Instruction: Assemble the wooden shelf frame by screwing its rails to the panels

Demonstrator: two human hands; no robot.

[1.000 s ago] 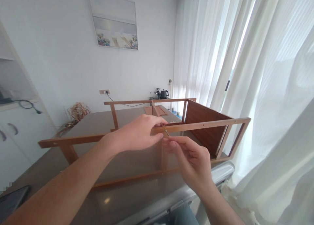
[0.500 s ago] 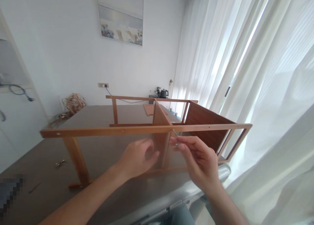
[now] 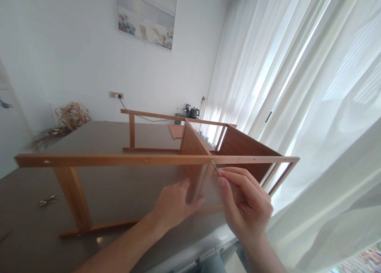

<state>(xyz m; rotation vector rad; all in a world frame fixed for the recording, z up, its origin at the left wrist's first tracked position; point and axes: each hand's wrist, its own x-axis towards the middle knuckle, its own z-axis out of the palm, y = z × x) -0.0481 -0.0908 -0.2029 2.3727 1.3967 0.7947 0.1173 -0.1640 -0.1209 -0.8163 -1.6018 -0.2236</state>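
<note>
A long wooden frame [image 3: 119, 160] of smooth, light brown rails is set on the desk [image 3: 98, 140], its long top rail running across the view, with a flat wooden board [image 3: 193, 148] fixed upright across it and a darker brown panel [image 3: 245, 151] at the far right end. Small round holes are drilled along the rail.

A thin metal fastener [image 3: 216, 167] is pinched between the fingertips of the right hand [image 3: 245, 201], its tip set at the rail where the board meets it; the exact type is too small to tell. The left hand [image 3: 177, 205] is held open, with the fingers laid against the lower part of the board, not clenched.

The frame is judged light but stiff only at its joints, so the long rails may flex or rack; hold is best taken near the board, not at rail ends. The smooth fastener is likely to slip and drop.

A few small metal parts [image 3: 47, 201] are lying on the dark, glossy desk. A bundle of dried straw [image 3: 71, 118] is seen at the far edge, and a kettle [image 3: 194, 112] is seen beyond.
</note>
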